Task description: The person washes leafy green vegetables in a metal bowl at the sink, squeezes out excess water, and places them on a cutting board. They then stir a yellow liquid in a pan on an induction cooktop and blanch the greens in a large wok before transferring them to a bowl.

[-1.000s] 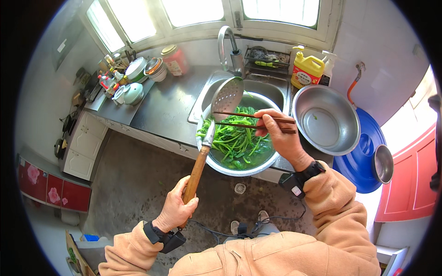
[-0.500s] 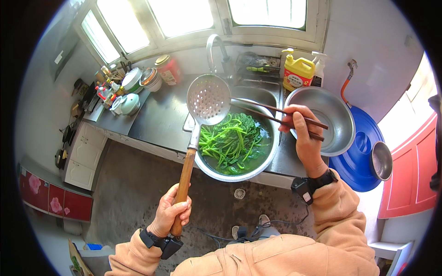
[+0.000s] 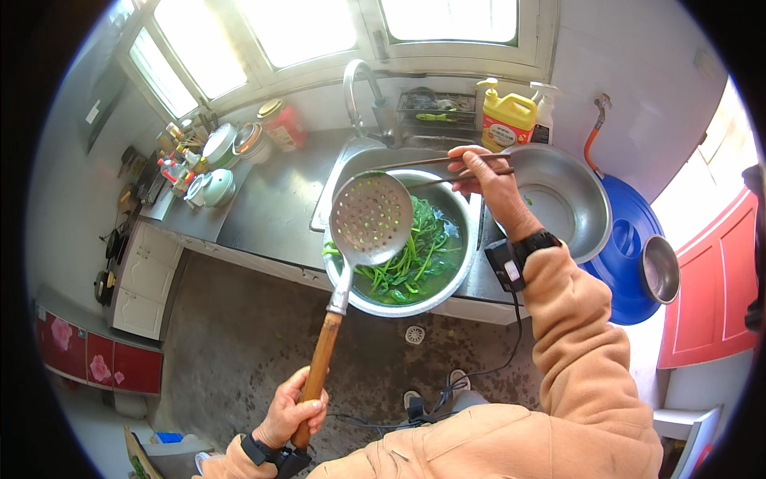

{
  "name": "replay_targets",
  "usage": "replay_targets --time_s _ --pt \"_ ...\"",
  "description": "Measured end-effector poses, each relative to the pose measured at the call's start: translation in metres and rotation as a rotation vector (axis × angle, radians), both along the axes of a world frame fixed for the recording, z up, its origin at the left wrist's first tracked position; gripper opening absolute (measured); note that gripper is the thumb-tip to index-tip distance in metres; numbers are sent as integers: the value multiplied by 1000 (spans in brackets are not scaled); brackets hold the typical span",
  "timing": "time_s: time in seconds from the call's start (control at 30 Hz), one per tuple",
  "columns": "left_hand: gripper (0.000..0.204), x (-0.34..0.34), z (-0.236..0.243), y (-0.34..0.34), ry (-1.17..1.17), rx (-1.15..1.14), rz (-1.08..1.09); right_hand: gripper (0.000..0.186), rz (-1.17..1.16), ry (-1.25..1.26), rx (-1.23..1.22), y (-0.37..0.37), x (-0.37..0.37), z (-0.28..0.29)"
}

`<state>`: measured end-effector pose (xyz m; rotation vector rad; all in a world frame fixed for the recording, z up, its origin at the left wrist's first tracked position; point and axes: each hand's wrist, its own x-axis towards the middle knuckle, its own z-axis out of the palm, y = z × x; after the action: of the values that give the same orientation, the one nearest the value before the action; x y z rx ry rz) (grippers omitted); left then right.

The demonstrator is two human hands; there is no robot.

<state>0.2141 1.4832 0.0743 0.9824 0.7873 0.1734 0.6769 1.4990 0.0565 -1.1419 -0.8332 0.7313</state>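
My left hand [image 3: 294, 409] is closed round the wooden handle of a perforated skimmer [image 3: 371, 219]. The skimmer's metal bowl hangs over the left part of a round metal basin [image 3: 375, 309], hiding some of what lies beneath. In the basin, leafy green vegetables [image 3: 427, 251] with long stems sit in greenish water. A few stems show at the skimmer's left edge, by the basin rim. My right hand [image 3: 487, 182] grips a pair of dark chopsticks [image 3: 435, 162] above the basin's far right side. They point left toward the skimmer's far edge; their tips are hard to make out.
The basin stands at the sink [image 3: 339, 172], below a curved faucet [image 3: 363, 88]. To the right are a wide steel bowl [image 3: 586, 199], a yellow jug [image 3: 507, 116] and a blue lid [image 3: 618, 271]. Jars and dishes [image 3: 219, 148] crowd the counter's left end.
My right hand has moved left and away from me with the chopsticks. The skimmer's bowl has come lower over the basin and now covers more of the greens.
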Motion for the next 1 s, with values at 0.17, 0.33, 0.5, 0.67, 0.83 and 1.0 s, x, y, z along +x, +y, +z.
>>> replay_targets --time_s 0.17,0.33,0.5,0.67,0.83,1.0 --pt "54 -13 -4 -15 39 -68 -21 25 -33 438 283 8 12 -21" --pt "56 -24 -23 -9 147 60 25 27 -176 254 218 -7 9 -6" --pt "56 -29 -38 2 151 116 175 23 -73 -157 -208 -4 -40 -35" --pt "53 -29 -46 14 46 99 241 14 154 -254 -266 -5 -67 -81" --pt "52 -38 -53 32 39 89 265 14 212 -335 -263 -29 -41 -48" --pt "53 -40 -59 46 42 95 286 12 69 -404 -286 -19 -67 -60"
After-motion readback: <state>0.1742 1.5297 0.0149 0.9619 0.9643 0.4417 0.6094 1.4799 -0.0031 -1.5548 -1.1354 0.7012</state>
